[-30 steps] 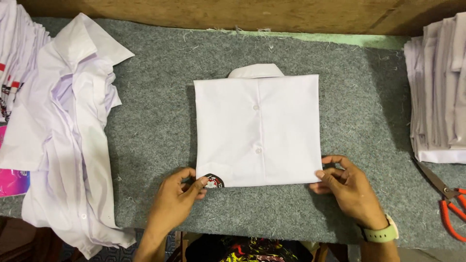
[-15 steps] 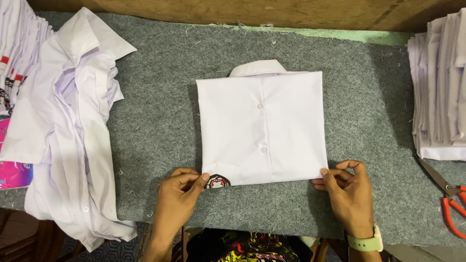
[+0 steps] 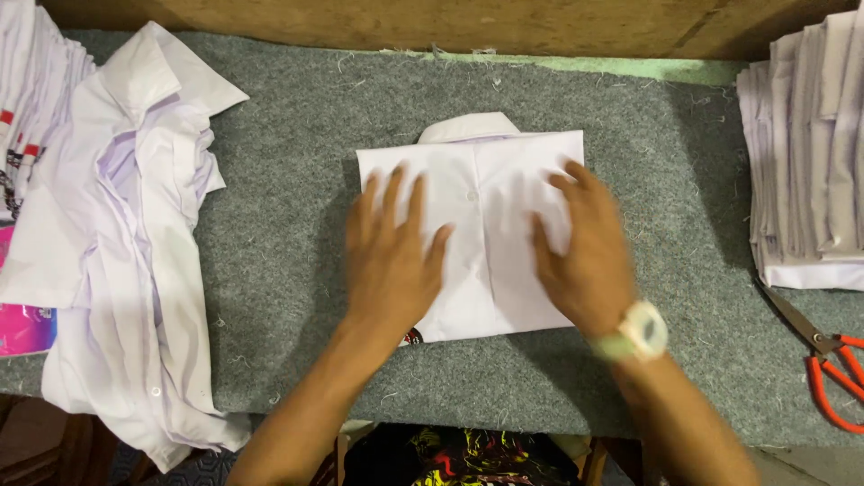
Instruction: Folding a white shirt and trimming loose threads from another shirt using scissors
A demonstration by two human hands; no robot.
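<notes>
Both hands are lying flat and open on the folded white shirt (image 3: 486,243), the left hand (image 3: 391,256) and right hand (image 3: 580,256) pressing it onto the grey surface (image 3: 270,270).

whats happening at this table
A person has both hands flat on a folded white shirt in the middle of a grey felt table. The left hand lies on its left half, the right hand, with a watch at the wrist, on its right half. Loose white shirts lie to the left, a folded stack and orange-handled scissors to the right.
</notes>
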